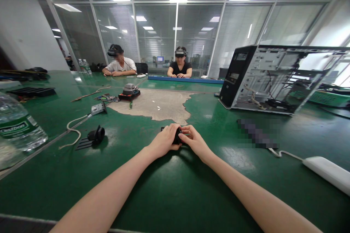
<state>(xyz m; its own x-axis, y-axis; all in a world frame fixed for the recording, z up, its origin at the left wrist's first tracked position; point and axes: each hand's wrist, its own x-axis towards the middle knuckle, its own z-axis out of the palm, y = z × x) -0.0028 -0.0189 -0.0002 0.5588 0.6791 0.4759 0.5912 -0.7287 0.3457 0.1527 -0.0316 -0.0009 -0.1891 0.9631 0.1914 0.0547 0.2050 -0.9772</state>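
Just above the green tabletop [164, 193], both hands close on a small black object [177, 137]. Most of it is hidden by fingers, so its kind does not show. My left hand [165, 140] wraps over it from the left, the thumb underneath. From the other side, the fingertips of my right hand [193, 140] press against it. To the left lies a black plastic part [95, 136] with flat prongs and a round end. Beyond the hands, a CPU cooler [129, 91] sits beside a small circuit board [109, 98] and a metal bracket [98, 108].
At the right stands an opened computer case [240, 76]. Nearby are a blurred-out phone-shaped thing [257, 133], a white power bank [328, 171] and its cable. A big water bottle [19, 127] is on the left. Two people [120, 63] sit across the table.
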